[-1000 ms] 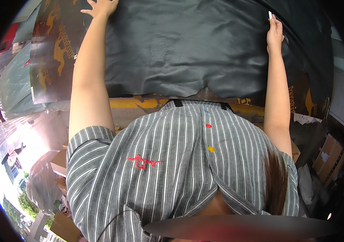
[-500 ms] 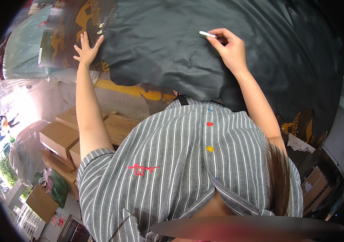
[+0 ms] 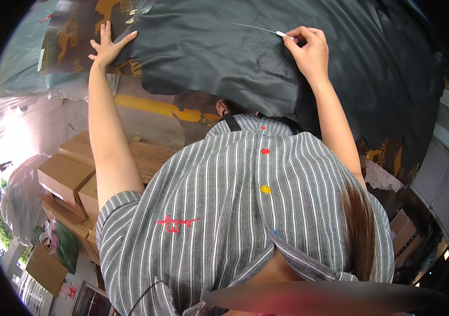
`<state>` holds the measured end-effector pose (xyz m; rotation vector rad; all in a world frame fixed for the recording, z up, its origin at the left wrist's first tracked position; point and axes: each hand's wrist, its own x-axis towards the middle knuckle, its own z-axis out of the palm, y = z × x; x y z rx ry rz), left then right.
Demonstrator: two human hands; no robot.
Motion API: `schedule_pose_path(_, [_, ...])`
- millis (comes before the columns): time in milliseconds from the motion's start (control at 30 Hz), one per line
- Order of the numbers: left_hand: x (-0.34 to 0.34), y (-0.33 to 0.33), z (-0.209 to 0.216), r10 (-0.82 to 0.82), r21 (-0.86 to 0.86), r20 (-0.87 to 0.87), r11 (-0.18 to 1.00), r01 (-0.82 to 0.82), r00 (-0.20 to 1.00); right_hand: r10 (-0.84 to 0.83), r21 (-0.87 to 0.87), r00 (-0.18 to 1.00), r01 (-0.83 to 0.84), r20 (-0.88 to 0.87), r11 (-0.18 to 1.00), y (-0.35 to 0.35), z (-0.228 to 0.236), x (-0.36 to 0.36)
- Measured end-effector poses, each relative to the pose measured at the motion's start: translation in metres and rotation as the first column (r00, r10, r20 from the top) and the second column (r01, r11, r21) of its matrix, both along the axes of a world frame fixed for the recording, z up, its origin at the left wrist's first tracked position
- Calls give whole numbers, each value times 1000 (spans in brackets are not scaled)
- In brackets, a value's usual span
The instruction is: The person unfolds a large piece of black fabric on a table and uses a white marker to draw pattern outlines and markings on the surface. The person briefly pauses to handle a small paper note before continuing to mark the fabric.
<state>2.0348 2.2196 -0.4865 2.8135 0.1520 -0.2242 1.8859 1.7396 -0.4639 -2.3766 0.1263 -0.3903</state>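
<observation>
A large sheet of black leather point(image 3: 198, 58) with soft wrinkles lies spread in front of me. My right hand point(image 3: 311, 52) pinches a white marking stick point(image 3: 280, 34) between thumb and fingers, its tip down on the leather. From that tip a thin pale line point(image 3: 250, 26) runs leftward across the surface. My left hand point(image 3: 107, 48) lies flat with fingers spread, over a brown sheet printed with orange figures point(image 3: 69, 39). Its thumb reaches the leather's left edge.
Clear plastic sheeting point(image 3: 16, 66) lies to the far left. Several cardboard boxes point(image 3: 66, 176) are stacked at the lower left, near a plastic bag point(image 3: 21, 203). Crumpled white paper point(image 3: 382, 176) lies at the right below the leather. A yellow band point(image 3: 148, 109) runs beneath the leather's near edge.
The marking stick has gone from above the leather to touching it, and a pale line now trails from its tip. My right hand has moved slightly right. My left hand stays spread.
</observation>
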Motion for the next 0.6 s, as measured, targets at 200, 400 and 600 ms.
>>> schedule_pose_path(200, [5, 1, 0, 6, -5, -6, 1000, -7, 1000, -72, -115, 997, 76, 34, 990, -11, 3, -46])
schedule_pose_path(400, [9, 2, -1, 7, 4, -20, 1000, -7, 1000, -155, -5, 986, 155, -55, 988, 0, 19, -119])
schedule_pose_path(600, [9, 11, -2, 15, 24, -19, 1000, -15, 1000, -145, 179, 963, 188, -226, 966, -2, 33, -164])
